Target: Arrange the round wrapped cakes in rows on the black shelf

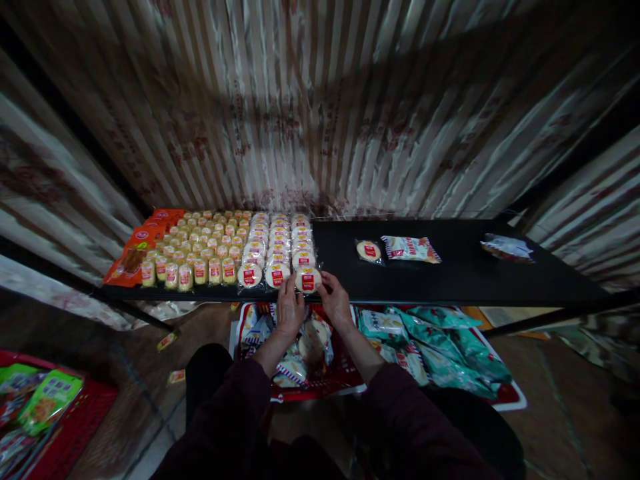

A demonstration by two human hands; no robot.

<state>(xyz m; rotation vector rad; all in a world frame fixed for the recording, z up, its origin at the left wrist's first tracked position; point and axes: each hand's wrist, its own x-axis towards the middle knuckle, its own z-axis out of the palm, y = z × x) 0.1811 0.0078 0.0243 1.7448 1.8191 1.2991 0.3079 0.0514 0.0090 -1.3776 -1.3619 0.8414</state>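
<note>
Both my hands rest at the front edge of a black shelf point(450, 280). My left hand point(290, 308) and my right hand point(334, 301) pinch either side of a round wrapped cake point(308, 279) with a red label, the front one of its row. Behind and left of it stand rows of the same round cakes point(277, 243). Further left lie rows of small yellow wrapped snacks point(205, 247) and orange packets point(135, 257).
A single round cake point(369, 251), a striped flat packet point(410, 249) and another packet point(506, 247) lie on the shelf's right half. Below, a red basket point(325, 387) holds more cakes and green bags point(440, 340). Another red basket point(45, 407) sits lower left.
</note>
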